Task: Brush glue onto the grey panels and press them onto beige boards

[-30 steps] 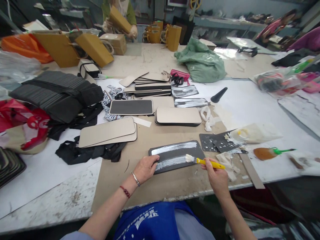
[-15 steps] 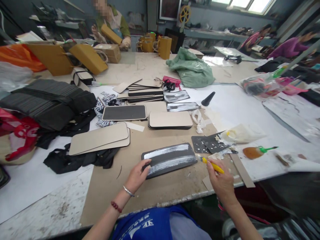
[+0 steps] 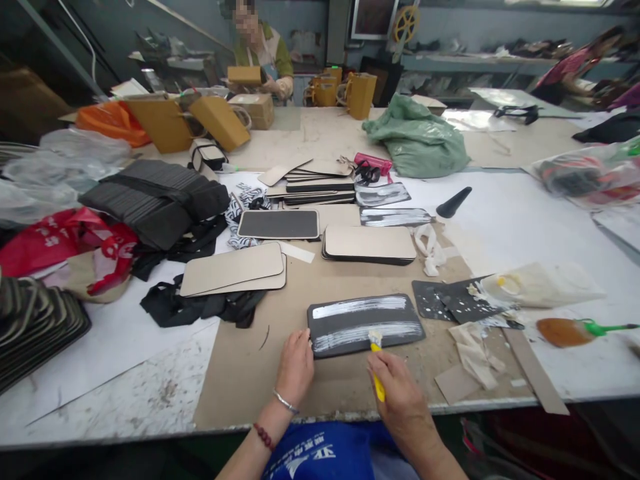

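Observation:
A dark rounded rectangular panel (image 3: 363, 321) lies on brown board, with two white streaks of paste brushed along its length. My left hand (image 3: 296, 363) holds the panel's left end, fingers drawn together at its edge. In my right hand (image 3: 397, 383) is a yellow-handled paintbrush (image 3: 377, 380), its bristles touching the lower white streak. Beyond the panel sits a stack of beige panels (image 3: 370, 244) with dark undersides. Just to the right, dark scrap sheets (image 3: 445, 301) are spotted with white paste.
Beige panels (image 3: 233, 269) rest on black cloth at left, near a strapped dark bundle (image 3: 150, 197). On the right lie a plastic bag of paste (image 3: 545, 288), an amber bottle (image 3: 565, 331) and crumpled cloth (image 3: 477, 353). A co-worker (image 3: 265, 57) handles a yellow box across the table.
My right hand has moved left, bringing the brush from beyond the panel's right end onto the lower streak. My left hand now grips the left edge lower down. The view has turned left.

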Tool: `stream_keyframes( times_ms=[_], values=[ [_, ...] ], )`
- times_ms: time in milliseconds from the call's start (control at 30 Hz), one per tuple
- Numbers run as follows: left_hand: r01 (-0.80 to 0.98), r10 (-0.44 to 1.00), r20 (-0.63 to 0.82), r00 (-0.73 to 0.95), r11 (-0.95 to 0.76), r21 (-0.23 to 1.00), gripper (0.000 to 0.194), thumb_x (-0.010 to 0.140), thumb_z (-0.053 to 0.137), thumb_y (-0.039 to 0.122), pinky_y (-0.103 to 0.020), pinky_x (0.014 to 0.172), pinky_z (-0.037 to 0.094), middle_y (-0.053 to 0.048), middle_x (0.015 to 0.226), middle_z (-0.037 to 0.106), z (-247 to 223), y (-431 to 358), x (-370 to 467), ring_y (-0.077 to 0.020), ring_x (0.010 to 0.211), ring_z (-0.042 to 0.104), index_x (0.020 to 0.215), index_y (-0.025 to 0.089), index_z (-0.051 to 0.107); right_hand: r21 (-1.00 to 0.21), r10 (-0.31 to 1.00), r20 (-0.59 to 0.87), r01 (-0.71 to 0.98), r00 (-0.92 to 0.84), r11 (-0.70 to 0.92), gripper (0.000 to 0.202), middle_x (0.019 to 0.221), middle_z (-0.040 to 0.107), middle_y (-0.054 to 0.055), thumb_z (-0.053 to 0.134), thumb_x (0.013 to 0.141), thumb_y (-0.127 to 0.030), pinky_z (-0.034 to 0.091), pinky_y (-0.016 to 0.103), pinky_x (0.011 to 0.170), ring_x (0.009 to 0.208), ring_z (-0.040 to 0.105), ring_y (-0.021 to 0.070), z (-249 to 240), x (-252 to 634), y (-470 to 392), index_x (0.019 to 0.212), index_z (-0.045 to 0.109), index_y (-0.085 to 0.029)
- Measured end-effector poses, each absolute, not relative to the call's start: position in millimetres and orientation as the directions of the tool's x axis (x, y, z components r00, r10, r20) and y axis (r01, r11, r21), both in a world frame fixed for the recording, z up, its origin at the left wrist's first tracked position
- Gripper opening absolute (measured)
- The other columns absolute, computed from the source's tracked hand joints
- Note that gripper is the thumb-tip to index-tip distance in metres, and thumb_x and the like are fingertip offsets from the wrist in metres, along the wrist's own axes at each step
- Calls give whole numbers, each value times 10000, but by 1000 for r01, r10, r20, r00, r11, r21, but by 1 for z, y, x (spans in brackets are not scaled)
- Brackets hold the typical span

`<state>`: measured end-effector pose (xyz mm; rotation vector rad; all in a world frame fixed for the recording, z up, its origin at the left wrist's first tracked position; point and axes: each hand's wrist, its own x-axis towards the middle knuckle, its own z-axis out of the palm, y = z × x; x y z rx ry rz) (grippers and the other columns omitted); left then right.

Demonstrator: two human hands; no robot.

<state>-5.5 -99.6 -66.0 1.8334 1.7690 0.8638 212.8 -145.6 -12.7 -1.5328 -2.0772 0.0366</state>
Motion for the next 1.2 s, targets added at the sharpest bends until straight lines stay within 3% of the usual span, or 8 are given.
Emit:
stream_keyframes(
  times_ms=[167, 300, 467, 567, 833, 933, 1100, 1200],
  values=[
    [718, 987, 160, -3, -109, 688, 351, 799, 343, 129, -413, 826, 480, -118, 938, 624, -69, -104, -4, -221, 901, 564, 1052, 127, 587, -382, 838, 432, 774, -333, 504, 274, 898, 597, 95, 416, 836, -101, 518, 276, 702, 839, 574, 187, -2, 170, -148, 1044, 571, -189],
    [594, 998, -41, -51, 63, 802, 278, 799, 379, 209, -359, 801, 471, -104, 881, 642, -56, -91, -8, -206, 858, 588, 936, 136, 610, -517, 849, 415, 683, -328, 516, 268, 892, 590, 99, 419, 823, -79, 522, 285, 717, 835, 574, 181, 3, 152, -148, 1031, 559, -172],
    [474, 963, -265, -43, 253, 844, 130, 742, 461, 252, -233, 563, 426, 14, 580, 573, -40, -70, -11, -132, 561, 544, 685, 177, 551, -691, 893, 410, 577, -184, 436, 260, 935, 584, 87, 436, 847, -107, 514, 309, 775, 902, 567, 178, 1, 152, -143, 1065, 538, -203],
    [494, 968, -244, -60, 241, 835, 124, 728, 482, 255, -227, 554, 403, 30, 539, 532, -39, -65, -9, -126, 547, 521, 651, 178, 542, -734, 907, 395, 543, -148, 408, 254, 933, 590, 81, 433, 853, -110, 514, 321, 773, 908, 567, 180, -1, 155, -142, 1052, 548, -217],
    [652, 998, -52, -44, 68, 755, 383, 822, 333, 193, -354, 839, 445, -148, 983, 614, -50, -75, -1, -217, 928, 566, 1132, 92, 534, -750, 914, 377, 530, -149, 396, 247, 949, 579, 84, 441, 852, -112, 504, 314, 790, 919, 562, 173, -4, 155, -143, 1055, 544, -207],
    [762, 1000, -15, 1, 9, 647, 427, 835, 292, 144, -366, 828, 455, -146, 956, 591, -54, -82, 1, -219, 909, 548, 1217, 76, 472, -755, 915, 371, 523, -159, 396, 248, 949, 575, 83, 439, 854, -105, 500, 320, 793, 927, 556, 174, -6, 157, -143, 1056, 539, -210],
    [849, 998, 60, 32, -59, 525, 453, 812, 288, 62, -387, 804, 451, -140, 930, 579, -55, -93, 5, -219, 877, 522, 1233, 81, 455, -768, 920, 361, 510, -152, 386, 234, 949, 584, 92, 437, 862, -132, 507, 325, 782, 914, 564, 179, -5, 157, -142, 1053, 547, -207],
    [779, 994, 105, 6, -71, 623, 405, 818, 322, 101, -398, 816, 440, -133, 934, 580, -53, -92, 6, -221, 891, 516, 1184, 105, 497, -772, 919, 370, 505, -136, 386, 234, 939, 593, 82, 442, 857, -129, 506, 314, 784, 905, 570, 172, -5, 156, -141, 1045, 555, -210]
  ],
)
